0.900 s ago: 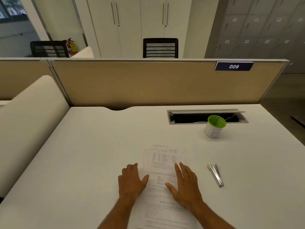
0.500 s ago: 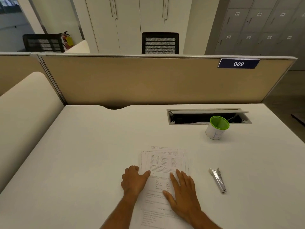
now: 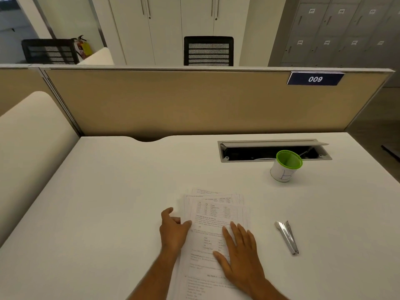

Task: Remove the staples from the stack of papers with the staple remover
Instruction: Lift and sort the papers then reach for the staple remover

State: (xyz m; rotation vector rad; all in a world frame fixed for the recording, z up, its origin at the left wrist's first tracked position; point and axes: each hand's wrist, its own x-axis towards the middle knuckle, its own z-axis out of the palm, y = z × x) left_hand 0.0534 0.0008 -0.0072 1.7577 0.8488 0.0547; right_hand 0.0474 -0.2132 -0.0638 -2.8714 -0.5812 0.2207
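A fanned stack of printed papers lies on the white desk in front of me. My left hand curls around the stack's left edge, thumb on top and fingers under the sheets. Flat on the top page rests my right hand, fingers spread. The metal staple remover lies on the desk to the right of the papers, apart from both hands. No staple is visible at this size.
A white cup with a green rim stands at the back right, in front of an open cable tray. A beige partition closes off the desk's far side. A cream side panel borders the left.
My left hand went from lying flat beside the papers to curling around their left edge. My right hand slid slightly nearer to me on the top page.
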